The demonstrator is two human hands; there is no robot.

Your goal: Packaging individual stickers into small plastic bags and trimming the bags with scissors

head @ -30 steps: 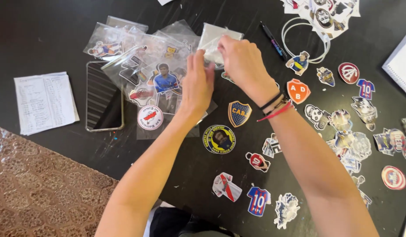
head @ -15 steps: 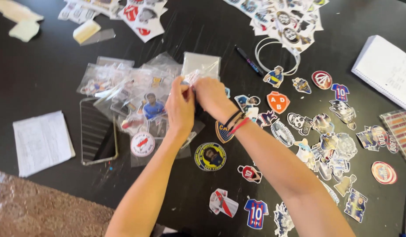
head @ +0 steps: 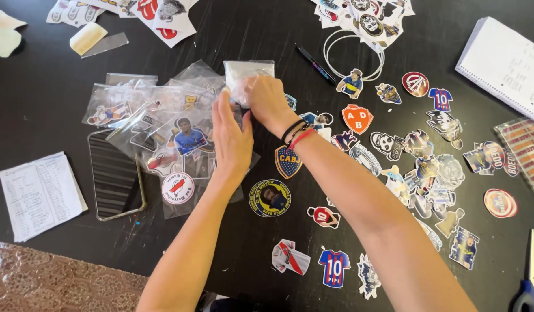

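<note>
Both hands over the dark bench [head: 42,110], meeting at a small clear plastic bag [head: 248,74] near the top centre.

Right hand [head: 266,99]: grip clamped on the bag's lower edge, fingers curled over the plastic. Left hand [head: 231,141]: flat, fingers straight, tips touching the same bag from below; grip apart, pinching nothing as far as visible.

Bag partly off the bench, upper end resting just beside the heap of clear sleeves [head: 157,124] holding printed stickers. Contents of the bag not readable under the hand.

Risks, judged from the layout:
- Slick plastic, 1-handed pinch only: bag likely to slide free if the left hand lifts.
- Left wrist lying across the sleeve heap: any sweep sideways likely to scatter sleeves onto the phone [head: 114,176].
- Right forearm crossing loose cut-out stickers [head: 388,144]: risk of dragging or creasing them.
- Black marker [head: 315,62] near the bag, able to roll if nudged.
- Scissors [head: 530,277] well apart, no concern.
</note>
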